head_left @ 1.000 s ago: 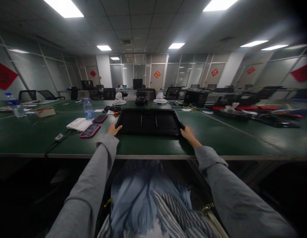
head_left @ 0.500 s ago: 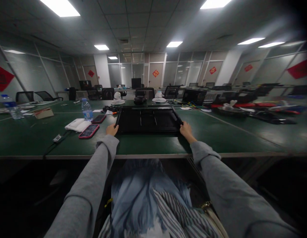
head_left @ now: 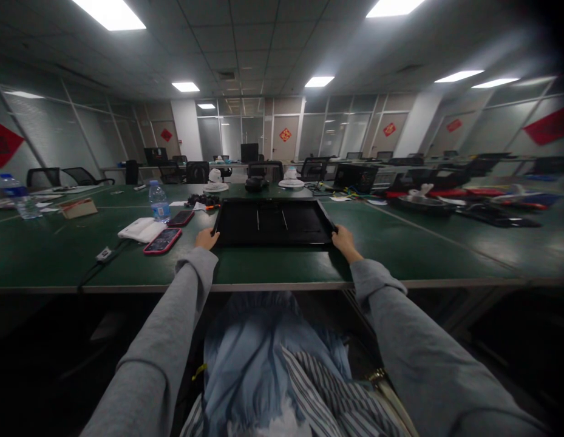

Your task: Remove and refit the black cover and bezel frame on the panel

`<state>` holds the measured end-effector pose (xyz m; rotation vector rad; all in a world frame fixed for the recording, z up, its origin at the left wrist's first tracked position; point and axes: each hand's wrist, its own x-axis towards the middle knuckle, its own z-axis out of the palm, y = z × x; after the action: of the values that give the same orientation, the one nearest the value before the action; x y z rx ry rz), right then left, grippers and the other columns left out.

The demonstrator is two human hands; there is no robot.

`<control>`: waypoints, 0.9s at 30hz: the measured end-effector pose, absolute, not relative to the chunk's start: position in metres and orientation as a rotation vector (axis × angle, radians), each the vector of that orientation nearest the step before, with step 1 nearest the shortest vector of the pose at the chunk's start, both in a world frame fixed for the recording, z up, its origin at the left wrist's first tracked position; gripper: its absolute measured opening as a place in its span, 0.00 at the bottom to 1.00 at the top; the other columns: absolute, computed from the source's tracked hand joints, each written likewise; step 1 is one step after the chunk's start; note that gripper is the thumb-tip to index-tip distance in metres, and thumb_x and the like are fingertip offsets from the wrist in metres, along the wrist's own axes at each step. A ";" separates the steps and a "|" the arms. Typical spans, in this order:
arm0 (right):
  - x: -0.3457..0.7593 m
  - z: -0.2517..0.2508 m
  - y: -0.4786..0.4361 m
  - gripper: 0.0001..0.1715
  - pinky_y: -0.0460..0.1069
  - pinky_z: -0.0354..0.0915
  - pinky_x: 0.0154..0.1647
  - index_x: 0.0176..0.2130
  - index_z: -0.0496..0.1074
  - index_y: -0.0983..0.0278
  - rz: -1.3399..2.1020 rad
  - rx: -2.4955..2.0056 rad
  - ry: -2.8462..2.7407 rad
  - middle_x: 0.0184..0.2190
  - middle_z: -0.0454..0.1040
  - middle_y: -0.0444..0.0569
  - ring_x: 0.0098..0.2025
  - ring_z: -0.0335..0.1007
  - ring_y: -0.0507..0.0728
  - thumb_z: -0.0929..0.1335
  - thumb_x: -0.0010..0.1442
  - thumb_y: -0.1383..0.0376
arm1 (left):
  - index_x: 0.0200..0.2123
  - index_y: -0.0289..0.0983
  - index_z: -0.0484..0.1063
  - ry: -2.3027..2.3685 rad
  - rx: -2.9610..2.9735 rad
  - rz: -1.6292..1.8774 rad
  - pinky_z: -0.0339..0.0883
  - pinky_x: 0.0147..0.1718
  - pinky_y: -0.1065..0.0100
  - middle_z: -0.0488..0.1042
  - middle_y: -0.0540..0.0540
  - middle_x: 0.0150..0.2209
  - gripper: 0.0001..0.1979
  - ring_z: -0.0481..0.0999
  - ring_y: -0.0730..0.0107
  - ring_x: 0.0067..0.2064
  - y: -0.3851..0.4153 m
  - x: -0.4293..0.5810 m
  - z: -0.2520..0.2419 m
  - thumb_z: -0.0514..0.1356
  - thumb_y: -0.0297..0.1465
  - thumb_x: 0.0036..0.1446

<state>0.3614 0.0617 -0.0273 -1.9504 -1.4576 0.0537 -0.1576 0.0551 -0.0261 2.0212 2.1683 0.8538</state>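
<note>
- Squarely, two gray sleeves [head_left: 156, 346] stretch forward, left hand [head_left: 206, 238] and right hand [head_left: 345, 241] aligned over the green surface [head_left: 272, 267].
- Fingers of both hands clamp opposite short sides of a shallow black tray [head_left: 238, 227].
- The tray sits between them, near a pink-rimmed phone [head_left: 162, 241]; contact with the surface is unclear.

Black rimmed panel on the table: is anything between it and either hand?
Nothing visible. The left hand and right hand are directly on opposite side edges of the black rimmed panel. The nearer pink-edged phone lies left of the left hand, outside that gap.
</note>
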 end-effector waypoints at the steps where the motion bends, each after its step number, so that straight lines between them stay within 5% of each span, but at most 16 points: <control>1: 0.362 -0.028 0.062 0.30 0.56 0.63 0.59 0.61 0.69 0.71 0.043 -1.940 -1.457 0.54 0.74 0.61 0.56 0.70 0.64 0.61 0.61 0.69 | 0.56 0.40 0.75 2.159 2.006 0.860 0.66 0.53 0.62 0.78 0.40 0.52 0.20 0.76 0.56 0.55 0.055 -0.158 -0.026 0.56 0.39 0.64; 9: 0.367 -0.032 0.068 0.33 0.56 0.60 0.62 0.63 0.68 0.72 0.026 -1.878 -1.504 0.58 0.71 0.60 0.58 0.69 0.63 0.61 0.60 0.71 | 0.61 0.34 0.68 2.013 1.722 1.142 0.67 0.55 0.62 0.77 0.36 0.54 0.27 0.76 0.59 0.55 0.059 -0.155 -0.024 0.62 0.33 0.59; 15: 0.360 -0.031 0.070 0.31 0.53 0.61 0.62 0.61 0.70 0.72 0.052 -1.819 -1.568 0.57 0.73 0.60 0.57 0.70 0.61 0.63 0.60 0.70 | 0.58 0.34 0.70 2.138 1.500 1.288 0.65 0.57 0.60 0.76 0.35 0.55 0.22 0.74 0.57 0.58 0.055 -0.160 -0.017 0.54 0.39 0.66; 27: 0.348 -0.029 0.064 0.30 0.58 0.59 0.60 0.64 0.64 0.74 -0.084 -1.909 -1.660 0.55 0.72 0.64 0.58 0.67 0.64 0.58 0.64 0.71 | 0.61 0.38 0.64 2.337 1.637 1.057 0.60 0.58 0.51 0.67 0.31 0.61 0.21 0.66 0.51 0.64 0.042 -0.147 -0.021 0.47 0.35 0.68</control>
<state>0.3484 0.0640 -0.0286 -1.9086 -1.6600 -0.0842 -0.1469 0.0418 -0.0208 1.6375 2.3375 1.0571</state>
